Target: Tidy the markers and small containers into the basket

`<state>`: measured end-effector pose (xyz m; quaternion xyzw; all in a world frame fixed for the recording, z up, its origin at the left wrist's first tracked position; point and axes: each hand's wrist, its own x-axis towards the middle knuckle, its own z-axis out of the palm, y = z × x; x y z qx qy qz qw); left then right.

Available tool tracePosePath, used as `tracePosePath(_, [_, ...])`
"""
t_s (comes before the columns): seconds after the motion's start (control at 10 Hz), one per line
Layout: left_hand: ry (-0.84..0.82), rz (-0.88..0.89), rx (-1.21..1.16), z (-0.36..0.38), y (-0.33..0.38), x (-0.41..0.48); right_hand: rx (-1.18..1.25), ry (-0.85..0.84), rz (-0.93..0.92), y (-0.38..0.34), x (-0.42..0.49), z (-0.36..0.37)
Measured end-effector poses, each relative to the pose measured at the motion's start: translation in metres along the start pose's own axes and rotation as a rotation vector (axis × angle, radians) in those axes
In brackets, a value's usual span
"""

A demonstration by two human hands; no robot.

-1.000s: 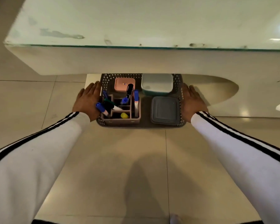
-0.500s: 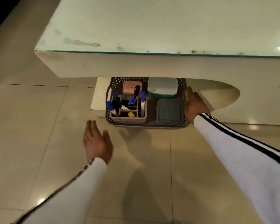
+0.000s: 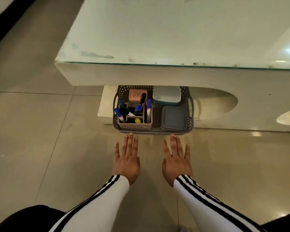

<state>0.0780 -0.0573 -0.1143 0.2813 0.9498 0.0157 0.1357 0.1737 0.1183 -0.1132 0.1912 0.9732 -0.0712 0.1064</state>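
Note:
A grey perforated basket [image 3: 190, 113] stands on the floor, half under the table. Inside it a pink organizer [image 3: 134, 126] holds several markers [image 3: 119, 115] and a small yellow object. Behind the organizer sits a small pink box [image 3: 135, 96]. On the right side lie a teal container with a pale lid [image 3: 167, 96] and a flat grey lidded container [image 3: 174, 118]. My left hand [image 3: 126, 158] and my right hand [image 3: 176, 160] are flat, fingers straight, palms down over the floor. Their fingertips reach the basket's front edge. Neither hand holds anything.
A white table with a glass top [image 3: 174, 36] overhangs the basket's back half. Its white base [image 3: 107, 106] lies just left of the basket, with curved cutouts to the right. Beige floor tiles [image 3: 40, 131] spread all around.
Both hands have left the basket's sides and come back in front of it, flat and side by side. The basket now sits farther under the table.

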Motion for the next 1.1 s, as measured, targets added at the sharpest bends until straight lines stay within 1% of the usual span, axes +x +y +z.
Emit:
tracePosePath(0.2, [-0.051, -0.005, 0.002, -0.006, -0.006, 0.014, 0.015, -0.040, 0.011, 0.002, 0.016, -0.008])
tracePosePath(0.6, [-0.085, 0.012, 0.043, -0.030, -0.008, 0.064, 0.025, -0.059, 0.016, 0.013, 0.063, -0.036])
tracePosePath(0.8, [-0.081, 0.011, 0.018, -0.032, -0.005, 0.077, 0.016, -0.052, 0.010, 0.021, 0.081, -0.040])
tracePosePath(1.0, [-0.106, -0.013, 0.026, -0.041, -0.001, 0.077, 0.055, -0.090, 0.001, 0.017, 0.068, -0.047])
tracePosePath(1.1, [-0.132, -0.017, 0.029, -0.055, 0.002, 0.074, 0.110, -0.089, -0.025, 0.010, 0.043, -0.063])
